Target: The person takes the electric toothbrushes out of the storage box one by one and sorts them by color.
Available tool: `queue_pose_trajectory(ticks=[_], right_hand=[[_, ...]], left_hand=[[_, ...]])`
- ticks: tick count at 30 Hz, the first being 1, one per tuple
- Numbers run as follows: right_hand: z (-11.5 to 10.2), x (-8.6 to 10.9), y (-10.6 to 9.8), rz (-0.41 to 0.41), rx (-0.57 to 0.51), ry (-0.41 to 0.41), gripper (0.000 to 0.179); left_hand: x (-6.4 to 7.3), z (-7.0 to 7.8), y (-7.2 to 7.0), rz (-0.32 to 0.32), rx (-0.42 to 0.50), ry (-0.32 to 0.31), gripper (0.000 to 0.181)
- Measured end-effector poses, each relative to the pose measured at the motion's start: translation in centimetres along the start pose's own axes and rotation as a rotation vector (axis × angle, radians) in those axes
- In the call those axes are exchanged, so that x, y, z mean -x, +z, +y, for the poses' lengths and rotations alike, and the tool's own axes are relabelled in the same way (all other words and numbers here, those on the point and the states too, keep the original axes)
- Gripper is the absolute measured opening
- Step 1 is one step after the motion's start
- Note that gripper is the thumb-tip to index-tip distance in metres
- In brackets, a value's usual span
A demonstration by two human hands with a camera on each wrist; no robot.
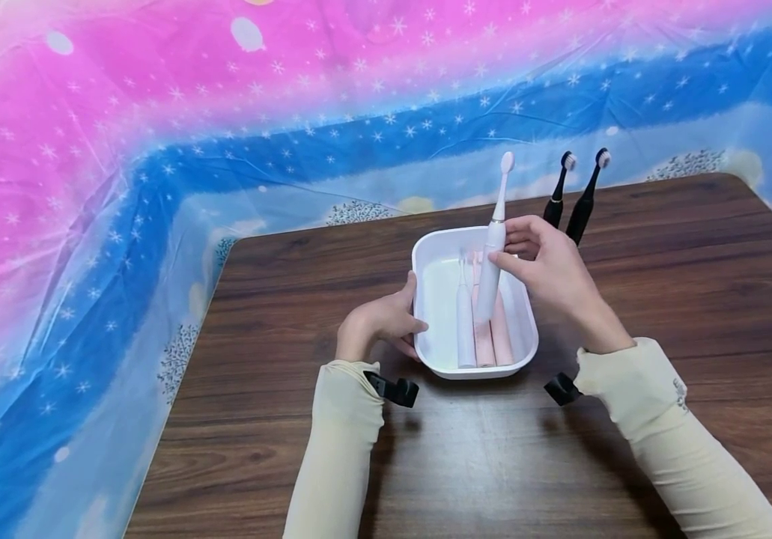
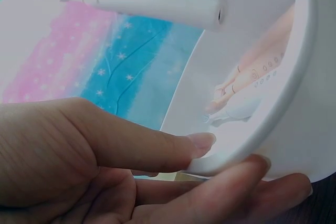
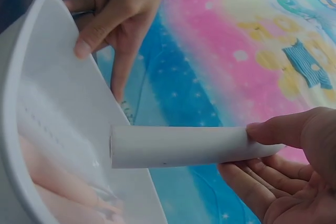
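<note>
My left hand (image 1: 382,318) grips the left side of a white plastic tray (image 1: 439,299), thumb over the rim and fingers along the outer wall. Between thumb and fingertips, my right hand (image 1: 554,269) pinches a white electric toothbrush (image 1: 490,277) by the upper part of its handle. That brush is nearly upright, head up, its lower end above the tray's inside. Lying in the tray are another white electric toothbrush (image 1: 466,329) and two pink electric toothbrushes (image 1: 484,348), side by side with heads toward the far end. The right wrist view shows the held handle (image 3: 178,146) from its base.
Two black electric toothbrushes (image 1: 582,213) stand upright behind my right hand, their lower parts partly hidden by it. Everything rests on a dark wood-grain table (image 1: 278,329). A pink and blue patterned cloth (image 1: 224,172) hangs behind the table and along its left side.
</note>
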State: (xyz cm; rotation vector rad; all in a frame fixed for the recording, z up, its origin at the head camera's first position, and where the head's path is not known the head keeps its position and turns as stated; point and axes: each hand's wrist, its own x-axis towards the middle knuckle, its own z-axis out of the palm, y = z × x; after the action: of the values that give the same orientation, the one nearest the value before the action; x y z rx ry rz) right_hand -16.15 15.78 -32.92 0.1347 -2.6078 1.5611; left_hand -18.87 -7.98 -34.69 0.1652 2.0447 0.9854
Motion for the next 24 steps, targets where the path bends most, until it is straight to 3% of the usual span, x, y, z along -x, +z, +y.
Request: queue_pose_trajectory(ticks=[8, 18, 24], right_hand=[[0.4, 0.3, -2.0, 0.087, -0.005, -0.013, 0.043], [2.0, 0.8, -4.4, 0.278, -0.09, -0.087, 0.039], [2.7, 1.4, -5.2, 0.302, 0.013, -0.051, 0.04]], left_hand=[[-0.1, 0.0, 0.0, -0.005, 0.004, -0.002, 0.09], [-0.1, 0.0, 0.0, 0.007, -0.018, -0.006, 0.09], [-0.1, 0.0, 0.0, 0.004, -0.006, -0.009, 0.09]])
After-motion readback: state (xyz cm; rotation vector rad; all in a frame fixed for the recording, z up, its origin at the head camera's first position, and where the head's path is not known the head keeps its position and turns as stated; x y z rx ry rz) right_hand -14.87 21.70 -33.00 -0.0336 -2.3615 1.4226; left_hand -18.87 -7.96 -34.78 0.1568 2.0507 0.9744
